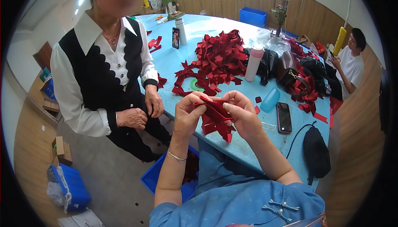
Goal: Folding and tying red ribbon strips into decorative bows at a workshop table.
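Observation:
A dark red fabric piece (217,131) with pointed, ribbon-like ends hangs between my hands, above the table's near edge. My left hand (189,113) pinches its upper left side between thumb and fingers. On the other side, my right hand (244,115) grips the upper right with thumb and fingertips. The cloth looks folded along its top, and its layers part slightly between my thumbs. Beyond my hands lies a large heap of similar red fabric pieces (222,55). A green ring (196,85), perhaps a tape roll, sits at the heap's near side.
On the blue table (265,142) are a white-pink bottle (254,63), a blue glasses case (270,99), a phone (284,118), a black pouch (316,152) and a brown handbag (287,70). A person (103,61) stands at left; another (351,61) sits far right. A blue bin (155,177) stands below.

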Demonstrator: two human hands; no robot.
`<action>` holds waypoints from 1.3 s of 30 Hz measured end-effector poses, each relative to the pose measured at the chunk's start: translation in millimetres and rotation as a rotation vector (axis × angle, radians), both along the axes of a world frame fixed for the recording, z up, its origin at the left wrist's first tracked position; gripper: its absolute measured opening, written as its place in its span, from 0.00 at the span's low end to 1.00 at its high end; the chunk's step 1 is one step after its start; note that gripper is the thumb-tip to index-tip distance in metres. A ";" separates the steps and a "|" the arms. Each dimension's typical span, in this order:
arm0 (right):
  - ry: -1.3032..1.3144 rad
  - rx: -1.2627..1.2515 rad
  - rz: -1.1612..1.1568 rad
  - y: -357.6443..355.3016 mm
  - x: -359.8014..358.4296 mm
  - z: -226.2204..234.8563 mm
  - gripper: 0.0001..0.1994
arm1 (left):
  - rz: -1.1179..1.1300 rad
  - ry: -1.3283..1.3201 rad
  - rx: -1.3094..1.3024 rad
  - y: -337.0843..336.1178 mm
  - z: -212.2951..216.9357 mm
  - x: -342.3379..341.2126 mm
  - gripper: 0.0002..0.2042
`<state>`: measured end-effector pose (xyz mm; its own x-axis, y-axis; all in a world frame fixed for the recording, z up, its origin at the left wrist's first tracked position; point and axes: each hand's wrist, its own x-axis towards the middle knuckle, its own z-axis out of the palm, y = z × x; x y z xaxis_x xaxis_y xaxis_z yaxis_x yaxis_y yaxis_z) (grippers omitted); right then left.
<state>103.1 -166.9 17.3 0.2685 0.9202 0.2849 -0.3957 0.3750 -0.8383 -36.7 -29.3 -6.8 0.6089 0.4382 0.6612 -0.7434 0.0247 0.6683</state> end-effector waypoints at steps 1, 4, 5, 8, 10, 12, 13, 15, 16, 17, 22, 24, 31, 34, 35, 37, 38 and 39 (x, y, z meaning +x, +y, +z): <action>0.067 -0.017 0.065 -0.3 0.8 1.6 0.09 | 0.021 0.000 0.022 0.2 0.2 -0.1 0.02; 0.151 -0.053 0.068 -1.5 -4.5 7.8 0.10 | 0.035 -0.006 0.018 1.7 -0.9 1.4 0.03; 0.192 -0.073 0.072 -1.5 -5.9 9.1 0.10 | 0.045 -0.010 0.015 1.9 -0.9 1.1 0.04; 0.290 -0.070 0.170 0.4 -0.2 6.5 0.11 | 0.062 0.016 0.012 3.7 0.7 -1.2 0.04; 0.341 -0.069 0.221 1.3 -0.8 8.0 0.12 | 0.073 0.031 0.010 4.4 3.3 -2.5 0.04; 0.397 -0.089 0.213 0.0 -4.9 12.9 0.13 | 0.055 0.047 0.017 5.1 7.0 -3.7 0.02; 0.426 -0.099 0.209 -0.2 -5.8 14.1 0.14 | 0.045 0.056 0.022 5.3 9.5 -4.1 0.02; 0.389 -0.037 0.212 2.5 0.7 4.9 0.14 | 0.017 0.071 0.030 5.0 17.2 -1.0 0.02; 0.349 0.020 0.223 5.8 3.7 -0.7 0.14 | -0.002 0.083 0.035 5.4 21.5 -0.3 0.02; 0.309 0.076 0.233 7.6 6.0 -4.7 0.15 | -0.021 0.097 0.040 5.8 24.8 1.3 0.02; 0.205 0.143 0.150 10.7 8.0 -13.7 0.14 | -0.009 0.116 0.128 7.1 34.7 14.4 0.03; 0.082 0.114 0.004 16.5 7.1 -18.3 0.14 | -0.011 0.115 0.132 8.4 37.4 17.3 0.03; -0.101 0.001 -0.142 13.9 8.5 -15.7 0.12 | -0.008 0.145 0.149 13.4 34.7 23.3 0.03; -0.205 -0.031 -0.164 14.2 8.2 -15.2 0.10 | -0.005 0.147 0.164 14.0 32.8 23.9 0.03; -0.233 -0.017 -0.232 15.5 6.5 -14.5 0.09 | 0.010 0.146 0.175 13.5 32.4 23.6 0.03; -0.291 0.013 -0.368 18.8 2.6 -13.2 0.07 | 0.040 0.142 0.197 12.4 31.6 22.1 0.03; -0.293 0.013 -0.366 20.5 1.3 -13.6 0.07 | 0.042 0.140 0.196 11.3 31.5 20.9 0.03; -0.326 0.045 -0.418 22.8 0.3 -15.4 0.07 | 0.066 0.144 0.201 9.3 31.7 20.3 0.03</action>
<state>103.4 -144.1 1.9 0.5008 0.7387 0.4511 0.0733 0.4831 -0.8725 -16.4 -20.0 24.9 0.6778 0.3489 0.6472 -0.6356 -0.1645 0.7543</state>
